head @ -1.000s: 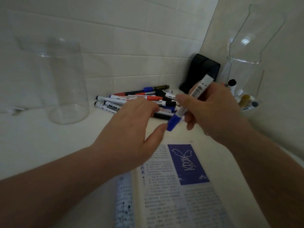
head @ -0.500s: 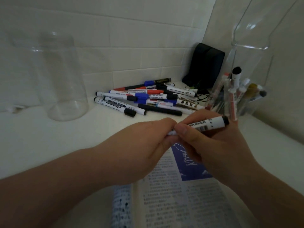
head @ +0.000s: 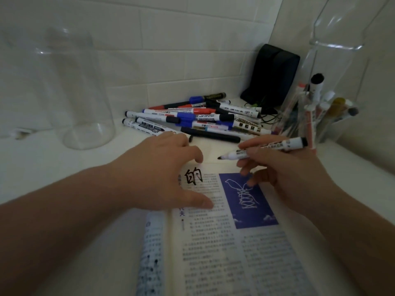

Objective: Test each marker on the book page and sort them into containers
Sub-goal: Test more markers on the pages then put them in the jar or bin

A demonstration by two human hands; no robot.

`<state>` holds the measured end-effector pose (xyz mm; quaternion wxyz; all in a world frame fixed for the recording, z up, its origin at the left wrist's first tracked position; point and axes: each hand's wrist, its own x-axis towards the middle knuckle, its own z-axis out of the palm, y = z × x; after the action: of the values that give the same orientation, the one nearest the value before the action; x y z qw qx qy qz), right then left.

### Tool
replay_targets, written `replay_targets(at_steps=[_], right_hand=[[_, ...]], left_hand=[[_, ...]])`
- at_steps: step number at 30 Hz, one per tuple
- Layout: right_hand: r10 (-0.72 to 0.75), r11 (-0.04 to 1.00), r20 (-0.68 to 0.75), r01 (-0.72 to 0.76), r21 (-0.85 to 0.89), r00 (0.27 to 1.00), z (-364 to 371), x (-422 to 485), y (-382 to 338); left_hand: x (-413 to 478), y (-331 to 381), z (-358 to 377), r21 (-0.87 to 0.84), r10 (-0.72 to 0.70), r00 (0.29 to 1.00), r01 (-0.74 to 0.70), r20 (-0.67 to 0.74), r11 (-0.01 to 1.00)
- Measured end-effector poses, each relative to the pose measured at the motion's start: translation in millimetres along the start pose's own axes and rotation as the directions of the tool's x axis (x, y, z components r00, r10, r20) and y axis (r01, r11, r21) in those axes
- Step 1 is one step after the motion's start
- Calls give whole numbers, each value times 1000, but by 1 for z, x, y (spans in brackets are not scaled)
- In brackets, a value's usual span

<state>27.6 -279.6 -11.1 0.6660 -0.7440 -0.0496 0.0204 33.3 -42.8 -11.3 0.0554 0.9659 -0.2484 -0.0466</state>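
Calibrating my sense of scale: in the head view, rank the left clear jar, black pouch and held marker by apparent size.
1. clear jar
2. black pouch
3. marker, thin, despite being nearest

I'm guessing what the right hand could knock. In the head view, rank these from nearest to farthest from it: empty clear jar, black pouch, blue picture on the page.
1. Blue picture: on the page, right under the right hand, which grips a marker.
2. Black pouch: back corner, behind the hand.
3. Empty clear jar: far left.
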Motion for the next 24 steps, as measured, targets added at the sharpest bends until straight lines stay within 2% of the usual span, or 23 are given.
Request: replay_targets(at_steps=[5,7,17,22,24], right_hand=[[-15,967,46,26,-255,999,17,3,3],[-31,954,24,36,-297,999,22,5,4],[-43,936,8,43,-348,999,25,8,6],[-38,942,121,76,-326,992,22,5,5],[-37,955,90,62,-289,995,20,7,6]], left_hand=[[1,-2,0,37,-1,1000,0,30,999],[2,-4,0,38,-5,999,4,36,999],[3,-3,0,0,-34,997,34,66,999],[4,-3,0,-7,-32,997,32,71,999],[4,-3,1,-10,-31,997,32,71,999]])
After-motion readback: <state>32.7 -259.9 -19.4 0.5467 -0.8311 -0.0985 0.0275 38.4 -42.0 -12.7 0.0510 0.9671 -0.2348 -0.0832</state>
